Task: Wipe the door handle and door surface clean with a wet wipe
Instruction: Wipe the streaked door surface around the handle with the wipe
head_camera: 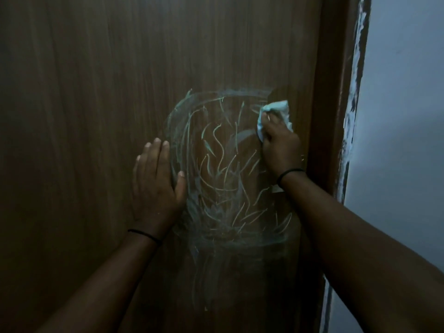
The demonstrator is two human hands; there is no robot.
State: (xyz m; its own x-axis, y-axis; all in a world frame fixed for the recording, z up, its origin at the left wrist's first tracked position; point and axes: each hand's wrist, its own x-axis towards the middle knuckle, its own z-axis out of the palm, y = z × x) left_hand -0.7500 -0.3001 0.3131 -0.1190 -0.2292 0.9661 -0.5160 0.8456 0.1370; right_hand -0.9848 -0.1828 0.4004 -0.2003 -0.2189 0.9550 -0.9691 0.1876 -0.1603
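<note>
Here — wipe (276, 114) against door (96, 92)

1. The right hand (280, 143) presses a bunched wet wipe (276, 111) against a brown door (84, 104) smeared with pale streaks (223, 174).
2. The left hand (156, 183) rests flat beside them.
</note>
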